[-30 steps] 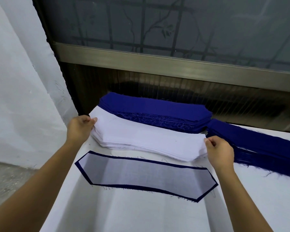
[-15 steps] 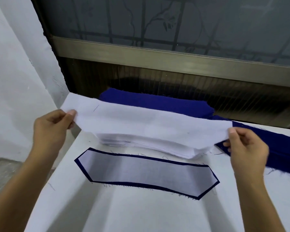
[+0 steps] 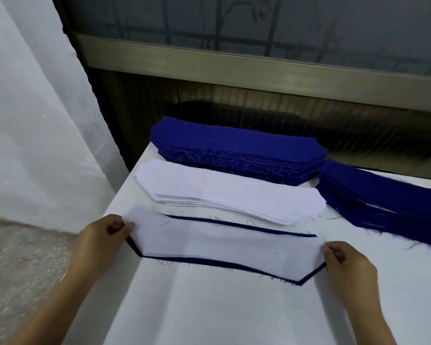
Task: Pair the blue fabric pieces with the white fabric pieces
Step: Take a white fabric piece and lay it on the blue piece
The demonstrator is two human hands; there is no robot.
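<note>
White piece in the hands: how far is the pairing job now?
Done: no finished pile is visible. In hand: left hand and right hand pinch the ends of the white piece, lying askew over a blue piece. Left: aligning it, then the white stack, rear blue stack and right blue stack.

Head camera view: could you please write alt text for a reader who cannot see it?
The left hand and right hand pinch the ends of a white fabric piece, held over a blue fabric piece on a white table. Behind lie a stack of white fabric pieces, a stack of blue fabric pieces and a second blue stack.
</note>
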